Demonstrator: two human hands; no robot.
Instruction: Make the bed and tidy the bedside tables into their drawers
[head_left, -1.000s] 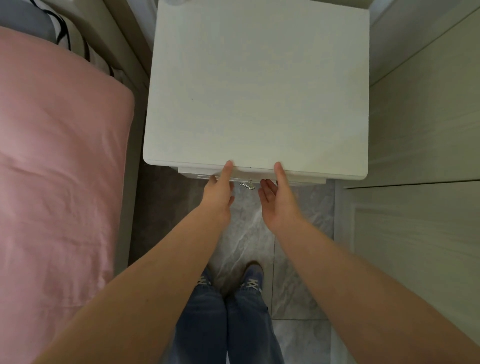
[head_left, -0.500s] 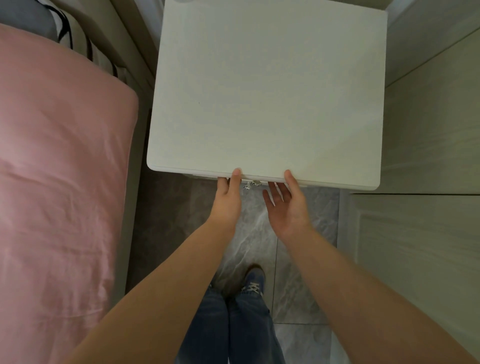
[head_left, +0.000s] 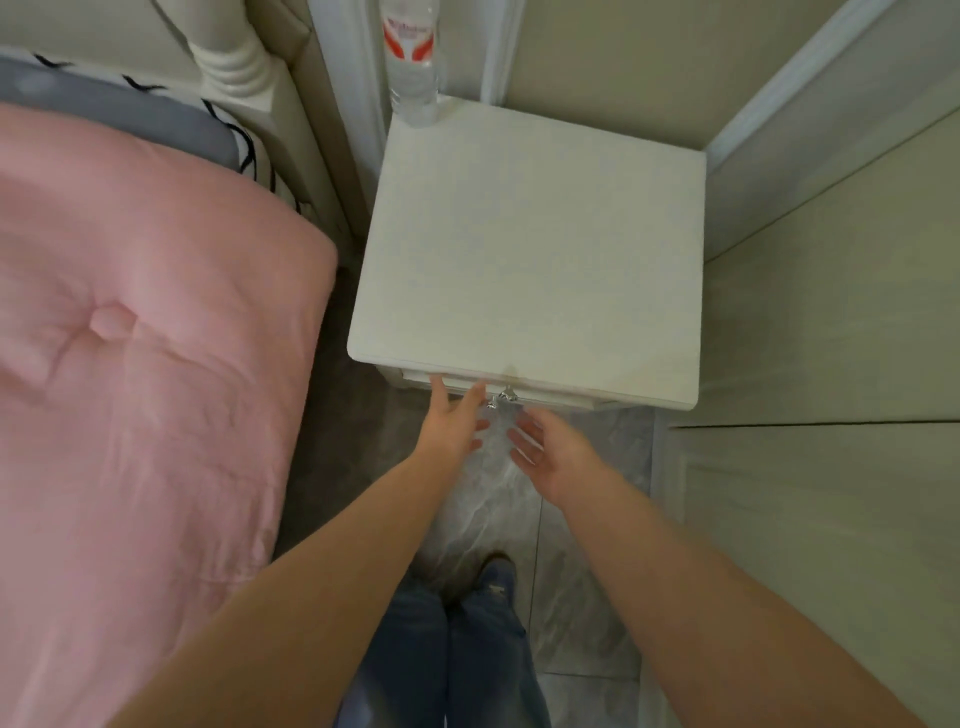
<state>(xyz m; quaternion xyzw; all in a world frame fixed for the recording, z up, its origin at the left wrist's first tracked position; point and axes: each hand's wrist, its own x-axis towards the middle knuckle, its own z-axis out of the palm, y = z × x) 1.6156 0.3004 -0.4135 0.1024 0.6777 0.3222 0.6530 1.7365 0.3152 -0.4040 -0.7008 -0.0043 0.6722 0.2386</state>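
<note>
We've got left hand (head_left: 451, 422) fingers straight, tips on white drawer front (head_left: 519, 393) under white wooden bedside table (head_left: 530, 260), right hand (head_left: 550, 452) relaxed just near of small metal pull (head_left: 503, 399), clear plastic bottle (head_left: 413, 62) at far-left corner, pink quilt (head_left: 145, 364) left.

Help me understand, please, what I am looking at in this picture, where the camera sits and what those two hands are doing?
There is no machine here: a person wears a wide-angle camera on the head, looking down past both arms. The left hand reaches with straight fingers to the front of a white bedside table, beside the small metal drawer handle. The right hand hovers open just short of it. Neither holds anything. A water bottle stands at the table's back corner. On the left lies a bed with a pink cover.
</note>
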